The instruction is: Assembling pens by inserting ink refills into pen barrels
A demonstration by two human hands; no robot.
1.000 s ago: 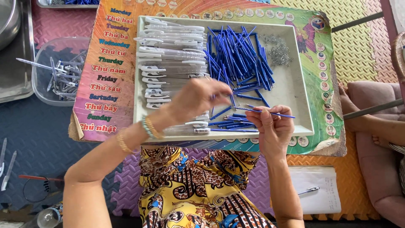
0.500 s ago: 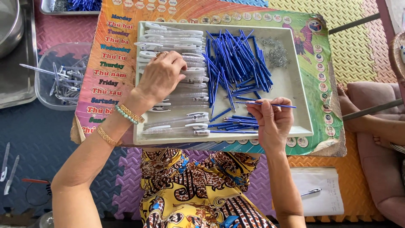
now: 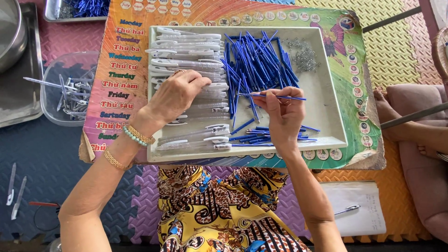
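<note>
A white tray (image 3: 326, 126) rests on a colourful board (image 3: 130, 28) over my lap. Along its left side lies a stack of clear pen barrels (image 3: 186, 46); a heap of blue refills (image 3: 254, 60) fills the middle, and a small clump of metal springs (image 3: 303, 53) sits at the upper right. My left hand (image 3: 175, 95) lies palm down on the barrels, fingers curled around one. My right hand (image 3: 280, 114) pinches a single blue refill (image 3: 287, 97), held level above the tray with its metal tip pointing left.
A clear tub of pen parts (image 3: 65, 88) stands to the left, beside a metal tray (image 3: 18, 70). Another tray of blue refills (image 3: 84, 8) is at the top. A notepad with a pen (image 3: 357, 210) lies on the foam mat. Another person's foot (image 3: 387, 107) is at right.
My left hand moved from beside the right hand up and left onto the barrel stack and closed its fingers there. The right hand stayed put, raising the refill slightly.
</note>
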